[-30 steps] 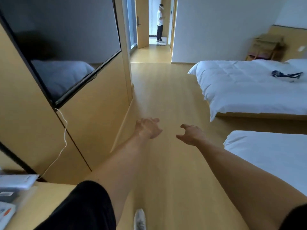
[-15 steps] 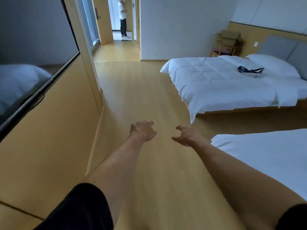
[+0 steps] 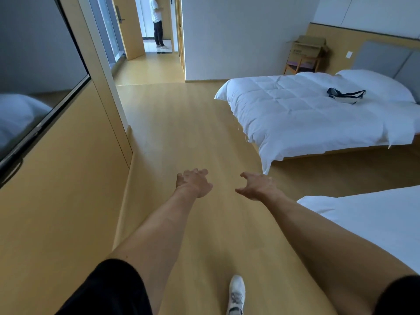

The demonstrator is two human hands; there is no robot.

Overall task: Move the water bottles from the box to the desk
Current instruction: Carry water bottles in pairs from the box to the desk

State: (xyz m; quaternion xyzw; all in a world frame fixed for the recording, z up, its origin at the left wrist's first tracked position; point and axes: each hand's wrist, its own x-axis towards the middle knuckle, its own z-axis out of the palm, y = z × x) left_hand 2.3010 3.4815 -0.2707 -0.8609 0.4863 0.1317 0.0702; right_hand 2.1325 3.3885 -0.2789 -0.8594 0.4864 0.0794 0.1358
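From the head camera, two bare arms reach out over the yellow wooden floor (image 3: 193, 123) in the middle of the frame. The left hand (image 3: 194, 181) has its fingers loosely bent and holds nothing. The right hand (image 3: 258, 186) is just beside it, a little apart, with its fingers spread and relaxed, and it holds nothing too. Both arms come out of black sleeves (image 3: 109, 289) at the bottom of the frame. A white shoe (image 3: 236, 294) steps on the floor at the bottom middle. A brown cardboard box (image 3: 309, 46) sits on a small wooden chair (image 3: 300, 65) in the upper right, by the wall, well apart from the hands. You cannot see inside it, so no water bottles show. Below the box is a bed (image 3: 306, 114) with a white cover, and a dark bag (image 3: 345, 95) lies on it. The corner of a second white bed (image 3: 375, 214) shows at the lower right. A dark screen (image 3: 34, 76) hangs on the wooden wall at the upper left. Far away at the top middle, another person (image 3: 157, 21) in a white shirt stands in a doorway.
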